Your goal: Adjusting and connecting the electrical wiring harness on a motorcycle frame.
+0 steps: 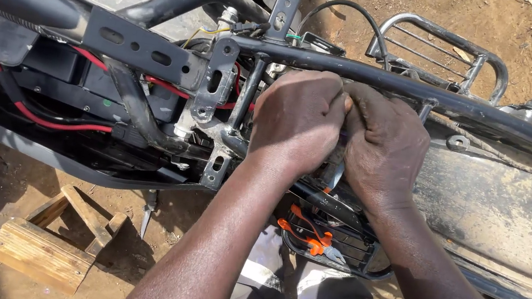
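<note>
Both hands pressed together just below the black frame tube (429,93) of the stripped motorcycle. Left hand (298,123) and right hand (384,149): fingers curled shut, knuckles touching; what they pinch is hidden. Red cable (59,124) lies left; orange-handled pliers (309,237) below. Tight room between tube and dusty mudguard (502,213).
</note>
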